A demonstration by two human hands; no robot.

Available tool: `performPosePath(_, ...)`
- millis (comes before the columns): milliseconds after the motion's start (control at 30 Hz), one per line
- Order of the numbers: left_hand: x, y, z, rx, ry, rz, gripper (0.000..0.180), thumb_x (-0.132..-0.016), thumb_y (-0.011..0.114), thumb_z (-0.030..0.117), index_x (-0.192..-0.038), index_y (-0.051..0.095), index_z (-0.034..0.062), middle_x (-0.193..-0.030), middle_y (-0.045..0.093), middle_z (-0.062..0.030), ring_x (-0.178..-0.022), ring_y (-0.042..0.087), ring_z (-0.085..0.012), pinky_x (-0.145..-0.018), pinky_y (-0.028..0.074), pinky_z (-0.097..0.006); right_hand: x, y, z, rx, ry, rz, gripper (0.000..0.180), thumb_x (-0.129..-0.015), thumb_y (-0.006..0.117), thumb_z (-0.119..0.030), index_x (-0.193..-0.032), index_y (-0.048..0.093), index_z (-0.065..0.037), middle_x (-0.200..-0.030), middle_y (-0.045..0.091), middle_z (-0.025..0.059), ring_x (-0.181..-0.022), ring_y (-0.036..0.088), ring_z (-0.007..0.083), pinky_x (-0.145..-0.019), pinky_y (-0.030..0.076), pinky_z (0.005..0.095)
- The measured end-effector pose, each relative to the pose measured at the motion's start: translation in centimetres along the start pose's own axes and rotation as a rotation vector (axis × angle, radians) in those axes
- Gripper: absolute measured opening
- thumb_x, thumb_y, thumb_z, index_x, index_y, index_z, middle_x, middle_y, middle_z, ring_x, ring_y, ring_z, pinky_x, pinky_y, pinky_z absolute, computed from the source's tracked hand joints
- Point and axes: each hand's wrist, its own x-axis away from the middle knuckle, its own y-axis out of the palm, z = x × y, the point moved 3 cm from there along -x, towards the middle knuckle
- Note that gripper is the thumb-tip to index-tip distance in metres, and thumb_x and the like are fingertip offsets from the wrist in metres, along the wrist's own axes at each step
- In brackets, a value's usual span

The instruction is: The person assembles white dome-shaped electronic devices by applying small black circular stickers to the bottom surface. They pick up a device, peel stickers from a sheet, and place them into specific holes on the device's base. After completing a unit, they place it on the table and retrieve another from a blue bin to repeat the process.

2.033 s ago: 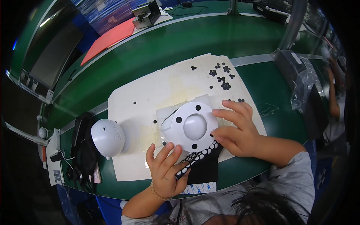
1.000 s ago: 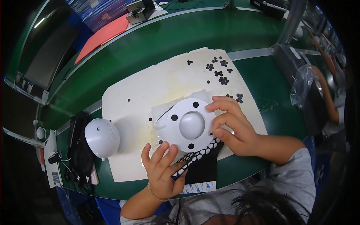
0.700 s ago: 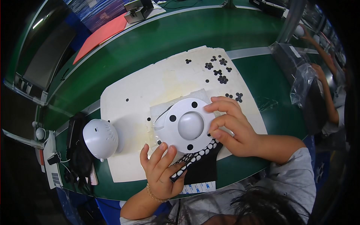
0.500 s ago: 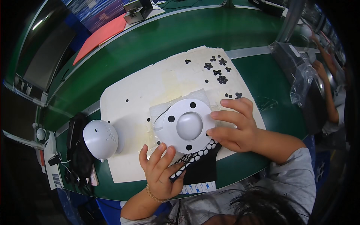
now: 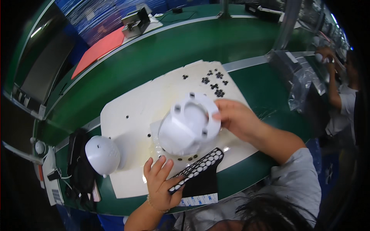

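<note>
My right hand (image 5: 239,118) grips the rim of a white plastic housing (image 5: 181,133) by its ring-shaped base. The housing is tilted, its base facing up and right, with round black pads on the ring. My left hand (image 5: 161,184) holds the lower end of a black sheet with rows of white circles (image 5: 202,167) between thumb and fingers; its other fingers are spread. Behind that sheet lies a plain black piece (image 5: 202,184) with a pale printed strip along its lower edge. A second white domed housing (image 5: 102,154) stands on the left.
A cream board (image 5: 135,133) lies on the green table (image 5: 254,82). Several black dots (image 5: 219,93) cluster at its far right. A black bag (image 5: 83,169) lies at the left, a grey box with clear plastic (image 5: 285,63) at the right. Another person (image 5: 339,88) works at far right.
My right hand has lifted and tilted the housing, turning its ring base toward the right. Black dots now show below it. The left hand keeps hold of the dotted sheet.
</note>
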Motion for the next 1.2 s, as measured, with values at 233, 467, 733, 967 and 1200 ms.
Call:
performPosePath(233,-0.8,0.1,0.3,0.066,0.054,0.002,0.025,-0.057,0.064,0.007,-0.081,0.057,0.0056,-0.109,0.055,-0.0137,-0.100,0.052,-0.0308,-0.087,0.034,-0.047,-8.5,-9.2,-6.7,1.390,-0.738,0.613,0.025,-0.074,0.057,-0.005,-0.099,0.058,-0.005,-0.087,0.054,0.0066,-0.083,0.055,0.0204,-0.072,0.045,0.0311)
performPosePath(467,-0.4,0.5,-0.5,0.271,0.131,-0.123,0.029,-0.062,0.064,0.015,-0.087,0.055,0.0016,-0.105,0.057,-0.0132,-0.084,0.057,-0.0285,-0.073,0.045,-0.038,-13.6,-17.8,-7.0,1.988,-0.161,0.831,0.018,-0.077,0.050,-0.015,-0.086,0.061,-0.005,-0.093,0.058,0.0107,-0.084,0.057,0.0272,-0.077,0.044,0.0385)
performPosePath(733,1.7,0.1,0.7,0.367,0.302,-0.157,0.036,-0.064,0.059,0.024,-0.092,0.054,0.0023,-0.102,0.055,-0.0115,-0.088,0.055,-0.0277,-0.077,0.045,-0.038,-10.6,12.3,3.2,1.287,-0.478,-0.884,0.025,-0.081,0.055,-0.023,-0.095,0.061,-0.003,-0.098,0.059,0.0141,-0.092,0.054,0.0301,-0.082,0.042,0.0382)
performPosePath(967,1.2,0.1,1.5,0.280,0.355,-0.209,0.021,-0.071,0.052,0.016,-0.089,0.056,0.0046,-0.098,0.057,-0.0060,-0.086,0.055,-0.0224,-0.075,0.046,-0.034,-10.3,18.8,12.9,1.433,-1.235,-0.744,0.033,-0.078,0.056,-0.034,-0.093,0.058,-0.004,-0.100,0.055,0.0102,-0.099,0.049,0.0268,-0.088,0.035,0.0370)
performPosePath(1200,1.2,0.4,1.8,0.221,0.400,-0.228,0.032,-0.070,0.052,0.016,-0.100,0.057,0.0073,-0.096,0.055,-0.0037,-0.087,0.052,-0.0197,-0.074,0.044,-0.031,-10.9,17.8,6.6,1.344,-1.101,-0.649,0.017,-0.073,0.063,-0.020,-0.086,0.058,-0.009,-0.084,0.056,0.0059,-0.082,0.052,0.0236,-0.074,0.041,0.0334)
